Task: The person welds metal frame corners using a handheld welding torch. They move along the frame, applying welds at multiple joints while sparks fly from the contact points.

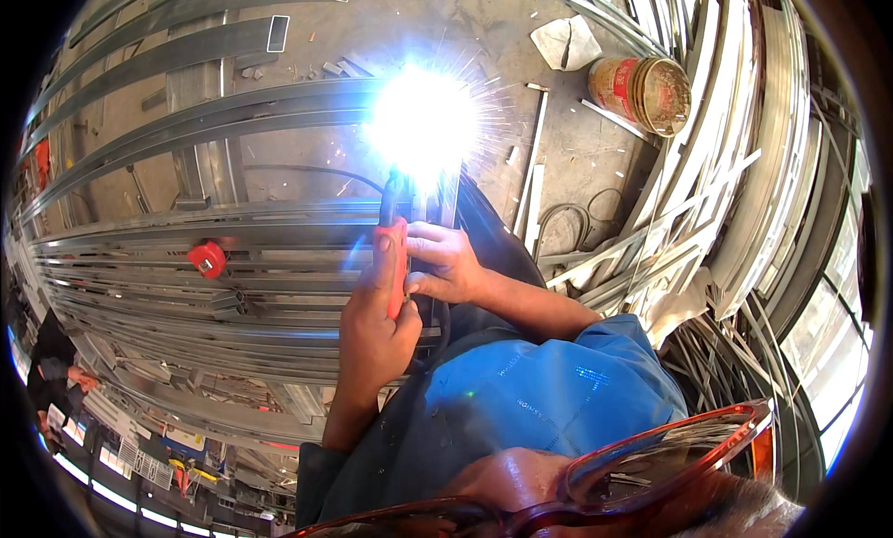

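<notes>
Apparently, in the head view, the step in hand is welding. The left hand (379, 332) has its grip closed around the red handle of a torch (400, 259), whose black neck (388, 199) points up into a white arc (423, 119). The arc burns at the right end of a long metal bar (233, 110), in front of both hands. The right hand (453, 261) has its fingers bent close against the handle's right side; whether it clasps the handle or only supports it, I cannot tell.

To do this well, I would judge, the left hand should guide the torch at one even angle, and the right one should serve as a calm support, behind the neck and away from the sparks. The hands look bare, so gloves would be advisable, as well as a proper shade for the eyes; how dark the glasses (670, 445) are is not clear. The red tape measure (206, 259) lies well apart from the arc, which is good.

The glare hides the torch tip, the joint and the seam, so the quality of the weld cannot be judged. The fingers under the handle are covered too. At the left rim, a co-worker's hand (82, 379) is small, and the co-worker is partly lost in the dark border.
</notes>
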The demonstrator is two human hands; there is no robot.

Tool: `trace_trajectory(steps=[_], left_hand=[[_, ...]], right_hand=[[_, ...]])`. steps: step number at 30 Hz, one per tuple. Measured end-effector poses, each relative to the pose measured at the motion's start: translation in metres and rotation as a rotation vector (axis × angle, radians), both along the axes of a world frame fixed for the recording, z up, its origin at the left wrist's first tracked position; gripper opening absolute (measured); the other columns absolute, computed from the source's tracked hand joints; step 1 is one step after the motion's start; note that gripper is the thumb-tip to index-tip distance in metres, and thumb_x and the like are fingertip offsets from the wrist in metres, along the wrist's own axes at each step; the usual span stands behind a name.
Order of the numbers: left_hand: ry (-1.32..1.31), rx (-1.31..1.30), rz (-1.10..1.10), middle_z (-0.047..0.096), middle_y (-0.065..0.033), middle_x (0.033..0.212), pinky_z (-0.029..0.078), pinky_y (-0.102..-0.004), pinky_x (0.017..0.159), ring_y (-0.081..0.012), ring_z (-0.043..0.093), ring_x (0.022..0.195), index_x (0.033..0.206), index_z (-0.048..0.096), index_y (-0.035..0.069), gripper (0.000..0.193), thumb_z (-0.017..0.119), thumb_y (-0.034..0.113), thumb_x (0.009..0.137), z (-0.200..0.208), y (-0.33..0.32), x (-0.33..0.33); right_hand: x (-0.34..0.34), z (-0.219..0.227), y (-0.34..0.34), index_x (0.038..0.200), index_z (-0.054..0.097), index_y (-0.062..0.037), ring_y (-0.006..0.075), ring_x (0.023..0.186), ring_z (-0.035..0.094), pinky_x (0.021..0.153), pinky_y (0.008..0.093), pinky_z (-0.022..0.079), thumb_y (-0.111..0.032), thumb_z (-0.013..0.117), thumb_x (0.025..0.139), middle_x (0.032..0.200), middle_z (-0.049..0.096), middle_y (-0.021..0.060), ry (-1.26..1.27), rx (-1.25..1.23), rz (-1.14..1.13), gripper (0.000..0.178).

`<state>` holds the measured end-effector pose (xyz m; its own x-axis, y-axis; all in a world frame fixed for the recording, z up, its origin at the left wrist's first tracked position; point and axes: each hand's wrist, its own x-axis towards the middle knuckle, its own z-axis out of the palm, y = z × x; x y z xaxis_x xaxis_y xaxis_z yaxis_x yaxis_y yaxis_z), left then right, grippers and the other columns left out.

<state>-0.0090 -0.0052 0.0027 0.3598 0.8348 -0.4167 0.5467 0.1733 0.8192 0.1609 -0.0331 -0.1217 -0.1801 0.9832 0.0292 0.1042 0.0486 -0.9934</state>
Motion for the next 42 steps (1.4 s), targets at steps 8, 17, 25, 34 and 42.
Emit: trace_trajectory(steps=[8,17,25,34,42], left_hand=[[-0.071,0.062,0.017,0.054,-0.0274,0.154,0.053,-0.0426,0.104,-0.0385,0.065,0.130,0.168,0.027,0.011,0.097,0.058,-0.014,0.080,-0.0011,-0.0011,0.0024],[-0.037,0.007,0.017,0.053,-0.0275,0.154,0.055,-0.0427,0.102,-0.0375,0.066,0.128,0.168,0.026,0.012,0.096,0.058,-0.013,0.080,-0.0004,-0.0007,0.0019],[-0.037,0.031,0.017,0.054,-0.0288,0.153,0.054,-0.0426,0.103,-0.0387,0.064,0.131,0.166,0.031,0.010,0.092,0.058,-0.012,0.081,-0.0001,0.0015,0.0026],[-0.022,0.037,0.007,0.054,-0.0308,0.151,0.054,-0.0426,0.102,-0.0405,0.064,0.130,0.167,0.027,0.007,0.093,0.059,-0.012,0.081,0.0030,-0.0012,0.0012],[-0.033,0.055,0.001,0.055,-0.0281,0.151,0.055,-0.0435,0.100,-0.0389,0.067,0.125,0.168,0.026,0.009,0.095,0.059,-0.012,0.081,0.0009,-0.0010,0.0004]], right_hand=[[-0.0014,-0.0030,-0.0004,0.129,0.072,-0.0078,0.0357,0.090,0.072,0.075,0.0411,0.060,-0.056,0.078,0.087,0.113,0.071,0.0147,0.002,0.051,-0.024,0.064],[-0.0014,-0.0006,-0.0004,0.129,0.072,-0.0089,0.0356,0.093,0.073,0.076,0.0402,0.061,-0.055,0.078,0.087,0.115,0.072,0.0148,-0.002,0.025,-0.021,0.063],[-0.0013,0.0000,0.0007,0.129,0.072,-0.0079,0.0370,0.097,0.073,0.080,0.0418,0.061,-0.055,0.077,0.087,0.118,0.072,0.0164,0.006,0.024,-0.021,0.063],[-0.0011,-0.0011,0.0006,0.129,0.072,-0.0076,0.0364,0.096,0.073,0.079,0.0405,0.061,-0.057,0.077,0.087,0.116,0.072,0.0156,0.019,0.035,-0.010,0.065],[-0.0011,0.0010,0.0011,0.129,0.072,-0.0083,0.0355,0.093,0.073,0.076,0.0408,0.061,-0.057,0.078,0.086,0.115,0.072,0.0144,0.020,0.029,-0.005,0.065]])
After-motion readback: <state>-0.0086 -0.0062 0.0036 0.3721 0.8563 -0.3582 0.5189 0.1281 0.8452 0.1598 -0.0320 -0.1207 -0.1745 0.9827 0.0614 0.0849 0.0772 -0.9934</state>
